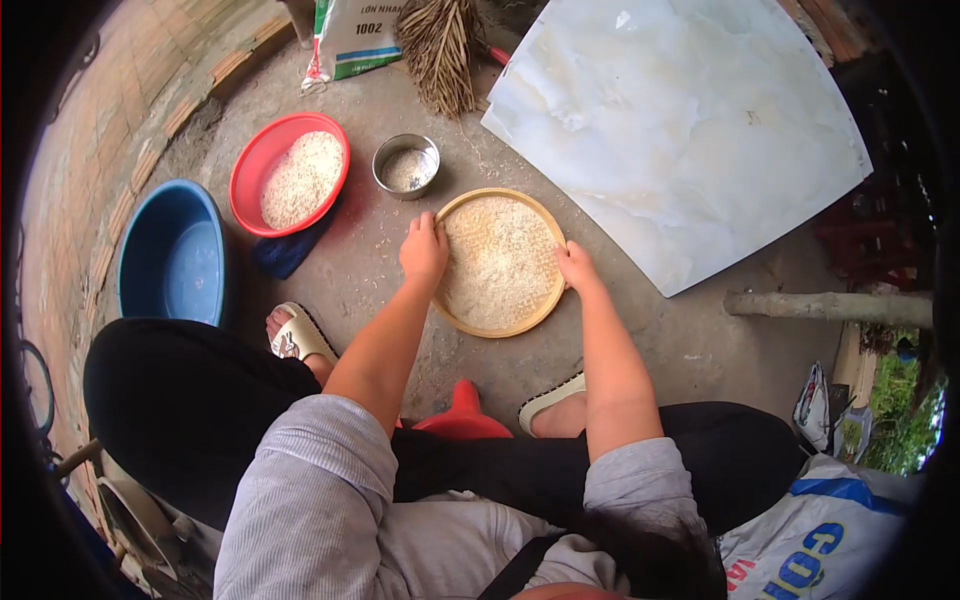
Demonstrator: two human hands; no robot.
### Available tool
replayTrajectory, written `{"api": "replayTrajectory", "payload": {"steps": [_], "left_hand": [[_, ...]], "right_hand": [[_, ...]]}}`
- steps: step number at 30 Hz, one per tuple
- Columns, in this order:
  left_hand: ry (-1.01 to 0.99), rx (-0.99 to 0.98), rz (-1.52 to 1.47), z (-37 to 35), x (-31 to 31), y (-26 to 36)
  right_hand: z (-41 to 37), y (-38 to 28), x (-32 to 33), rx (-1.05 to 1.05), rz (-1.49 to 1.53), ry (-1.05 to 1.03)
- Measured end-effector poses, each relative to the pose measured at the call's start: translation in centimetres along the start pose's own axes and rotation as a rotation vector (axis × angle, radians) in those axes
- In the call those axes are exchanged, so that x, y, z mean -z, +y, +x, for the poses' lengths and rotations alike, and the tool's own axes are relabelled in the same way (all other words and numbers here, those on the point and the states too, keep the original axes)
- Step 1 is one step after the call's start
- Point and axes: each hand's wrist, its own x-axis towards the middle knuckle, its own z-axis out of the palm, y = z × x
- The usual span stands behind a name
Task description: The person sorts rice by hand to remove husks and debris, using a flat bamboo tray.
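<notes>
Both my hands hold a round, shallow yellow sieve tray [462,322] by its rim, out in front of my knees. My left hand [424,248] is closed on its left edge, and my right hand [574,266] grips the right edge. Pale grains that look like rice [500,262] spread over the tray, with woven mesh showing through near the upper left. Beyond my left hand stands a small metal bowl [406,166] with some grain in it. A red basin [240,190] farther left holds a heap of similar pale grain [302,180].
An empty blue basin [180,255] stands at the left by the brick wall. A straw broom [440,60] and a printed sack [358,40] lie at the back. One large marbled sheet [680,140] covers the right side, near a wooden pole [830,308]. Another sack [800,540] is beside my right knee.
</notes>
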Motion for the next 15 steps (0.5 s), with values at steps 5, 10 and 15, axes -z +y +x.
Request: {"api": "replayTrajectory", "payload": {"steps": [5,10,15], "left_hand": [[-0.076,-0.314,-0.315,3.5,0.5,9.7],[-0.264,-0.442,-0.255,10.0,9.2,21.3],[-0.443,-0.356,-0.414,10.8,24.0,27.4]], "right_hand": [[-1.8,-2.5,13.3,-0.035,-0.056,-0.03],[-7.9,-15.1,27.0,-0.211,-0.254,-0.135],[-16.7,-23.9,33.3,0.072,-0.119,-0.08]]}}
